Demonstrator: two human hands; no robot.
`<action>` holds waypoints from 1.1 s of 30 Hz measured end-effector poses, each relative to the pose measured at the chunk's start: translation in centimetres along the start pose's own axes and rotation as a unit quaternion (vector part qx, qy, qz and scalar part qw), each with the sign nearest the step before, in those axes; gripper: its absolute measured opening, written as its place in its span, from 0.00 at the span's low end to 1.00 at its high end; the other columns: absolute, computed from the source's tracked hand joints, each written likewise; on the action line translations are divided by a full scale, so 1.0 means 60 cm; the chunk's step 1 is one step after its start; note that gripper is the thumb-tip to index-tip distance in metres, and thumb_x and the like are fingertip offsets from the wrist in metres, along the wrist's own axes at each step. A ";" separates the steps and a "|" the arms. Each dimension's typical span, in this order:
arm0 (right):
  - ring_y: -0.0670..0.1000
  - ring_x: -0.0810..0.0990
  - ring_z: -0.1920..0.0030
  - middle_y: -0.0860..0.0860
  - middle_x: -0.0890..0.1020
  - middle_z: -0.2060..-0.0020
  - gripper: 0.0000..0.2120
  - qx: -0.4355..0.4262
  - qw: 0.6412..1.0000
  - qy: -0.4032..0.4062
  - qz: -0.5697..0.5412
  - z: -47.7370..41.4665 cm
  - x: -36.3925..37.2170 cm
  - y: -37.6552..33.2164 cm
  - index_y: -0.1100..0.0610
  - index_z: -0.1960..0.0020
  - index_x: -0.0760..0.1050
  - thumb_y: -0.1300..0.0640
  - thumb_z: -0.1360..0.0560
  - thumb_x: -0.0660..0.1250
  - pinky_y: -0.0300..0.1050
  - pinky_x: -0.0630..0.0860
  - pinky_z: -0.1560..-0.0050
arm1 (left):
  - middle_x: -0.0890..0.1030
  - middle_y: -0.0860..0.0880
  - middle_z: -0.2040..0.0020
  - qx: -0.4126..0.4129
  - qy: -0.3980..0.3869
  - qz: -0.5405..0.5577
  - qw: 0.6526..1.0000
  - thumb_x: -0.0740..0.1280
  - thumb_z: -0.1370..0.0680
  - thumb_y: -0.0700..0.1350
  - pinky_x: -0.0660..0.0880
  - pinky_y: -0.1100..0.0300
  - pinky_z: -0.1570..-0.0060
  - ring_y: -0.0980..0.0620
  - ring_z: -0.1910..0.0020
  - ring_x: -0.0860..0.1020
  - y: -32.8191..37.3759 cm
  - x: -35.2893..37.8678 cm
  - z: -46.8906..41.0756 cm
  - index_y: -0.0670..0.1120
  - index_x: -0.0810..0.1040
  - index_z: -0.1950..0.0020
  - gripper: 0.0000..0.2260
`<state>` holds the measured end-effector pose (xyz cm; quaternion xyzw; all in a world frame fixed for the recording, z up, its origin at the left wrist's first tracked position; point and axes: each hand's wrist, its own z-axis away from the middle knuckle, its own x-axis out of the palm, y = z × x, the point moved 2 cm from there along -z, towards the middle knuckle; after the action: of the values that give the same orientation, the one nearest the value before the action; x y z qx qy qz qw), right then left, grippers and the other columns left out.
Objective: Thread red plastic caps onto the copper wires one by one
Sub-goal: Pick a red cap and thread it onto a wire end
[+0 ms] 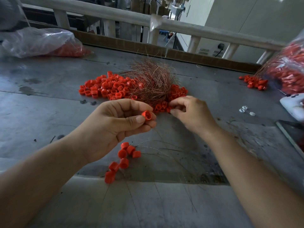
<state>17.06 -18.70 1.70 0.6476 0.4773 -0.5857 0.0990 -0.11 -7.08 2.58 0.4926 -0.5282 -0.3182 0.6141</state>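
Pinches one small red plastic cap [146, 115] between thumb and forefinger of the left hand [115, 122], above the grey metal table [49, 104]. Behind: heap of loose red caps [105, 88] around a tangle of thin copper wires [153, 83]. Curls right hand [190, 111] fingers onto the heap's near edge; grasp impossible to tell.
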 end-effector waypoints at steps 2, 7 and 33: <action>0.48 0.73 0.57 0.47 0.75 0.59 0.13 -0.010 0.999 -0.019 0.027 -0.002 0.013 -0.002 0.52 0.44 0.78 0.55 0.28 0.69 0.42 0.70 0.54 | 0.84 0.43 0.61 -0.001 0.000 0.000 1.000 0.64 0.35 0.34 0.78 0.65 0.63 0.50 0.60 0.83 0.000 0.000 0.000 0.43 0.84 0.60 0.11; 0.46 0.71 0.57 0.46 0.71 0.61 0.03 -0.023 0.999 -0.004 0.040 -0.002 0.017 0.000 0.55 0.55 0.79 0.58 0.28 0.69 0.40 0.66 0.57 | 0.84 0.43 0.60 -0.004 -0.002 -0.004 1.000 0.65 0.35 0.34 0.78 0.65 0.63 0.50 0.60 0.83 -0.002 -0.001 -0.002 0.43 0.84 0.60 0.10; 0.43 0.78 0.70 0.49 0.80 0.70 0.08 0.051 0.798 -0.155 -0.579 0.028 -0.054 -0.052 0.59 0.55 0.76 0.58 0.32 0.62 0.33 0.74 0.70 | 0.84 0.44 0.60 0.006 0.001 -0.020 1.000 0.65 0.35 0.35 0.78 0.65 0.63 0.50 0.60 0.83 0.002 -0.001 0.001 0.44 0.84 0.60 0.10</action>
<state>14.11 -19.84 5.28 0.1545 0.7114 -0.6497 -0.2189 -0.20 -7.00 2.70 0.5071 -0.5194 -0.3265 0.6053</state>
